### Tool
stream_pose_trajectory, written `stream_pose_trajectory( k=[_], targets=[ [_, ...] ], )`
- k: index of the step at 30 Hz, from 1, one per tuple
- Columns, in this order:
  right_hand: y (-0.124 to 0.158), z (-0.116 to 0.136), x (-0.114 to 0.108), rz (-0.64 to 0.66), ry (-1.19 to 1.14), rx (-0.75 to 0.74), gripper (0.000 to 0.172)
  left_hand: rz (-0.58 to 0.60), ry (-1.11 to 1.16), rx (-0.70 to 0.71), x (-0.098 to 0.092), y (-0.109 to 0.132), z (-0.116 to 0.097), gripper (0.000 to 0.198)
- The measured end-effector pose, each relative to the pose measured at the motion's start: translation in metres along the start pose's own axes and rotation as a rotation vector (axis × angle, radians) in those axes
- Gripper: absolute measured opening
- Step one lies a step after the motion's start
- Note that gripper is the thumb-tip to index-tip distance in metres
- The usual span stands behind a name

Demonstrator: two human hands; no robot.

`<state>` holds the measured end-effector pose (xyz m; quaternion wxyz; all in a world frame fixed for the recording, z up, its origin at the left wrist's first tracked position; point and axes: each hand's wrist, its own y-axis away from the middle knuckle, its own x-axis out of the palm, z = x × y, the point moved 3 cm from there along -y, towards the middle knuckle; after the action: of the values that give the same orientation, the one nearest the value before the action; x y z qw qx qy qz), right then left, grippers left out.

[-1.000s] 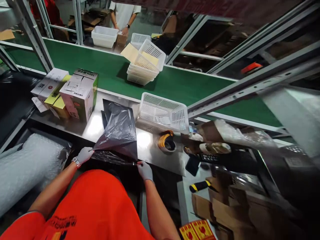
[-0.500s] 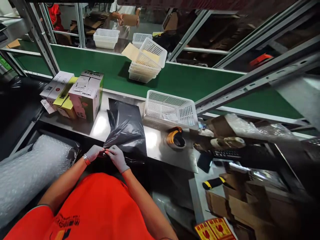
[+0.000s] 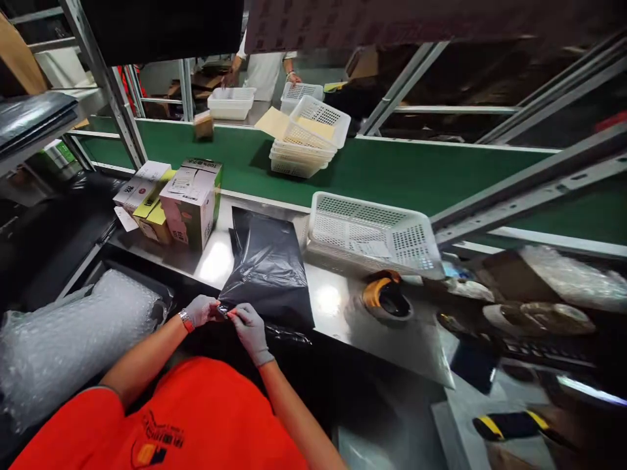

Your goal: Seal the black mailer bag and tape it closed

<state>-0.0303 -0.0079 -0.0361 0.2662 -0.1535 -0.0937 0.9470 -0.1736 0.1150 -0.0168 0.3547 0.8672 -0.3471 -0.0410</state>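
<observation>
A black plastic mailer bag lies on the steel worktable, its near end hanging over the front edge. My left hand and my right hand, both in grey gloves, meet at the bag's near left corner. Both pinch the bag's edge with fingers closed. A watch sits on my left wrist. An empty white mesh basket stands just right of the bag.
Several cartons stand at the table's back left. A tape dispenser lies to the right. A bubble wrap roll fills the left. On the green conveyor sit stacked white baskets and a small box. A person works beyond it.
One second ago my hands held the bag's near edge wide apart. My right hand came left to meet the left hand at the corner. My view has tilted up.
</observation>
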Motion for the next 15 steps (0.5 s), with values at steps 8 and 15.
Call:
stream_pose_trajectory(
  k=[8, 15],
  targets=[
    [-0.019, 0.008, -0.002, 0.114, -0.045, -0.013, 0.045, -0.063, 0.070, 0.016, 0.013, 0.004, 0.000, 0.039],
    [-0.009, 0.021, -0.012, -0.040, -0.082, -0.035, 0.032, -0.118, 0.082, 0.088, 0.019, 0.014, -0.003, 0.034]
  ],
)
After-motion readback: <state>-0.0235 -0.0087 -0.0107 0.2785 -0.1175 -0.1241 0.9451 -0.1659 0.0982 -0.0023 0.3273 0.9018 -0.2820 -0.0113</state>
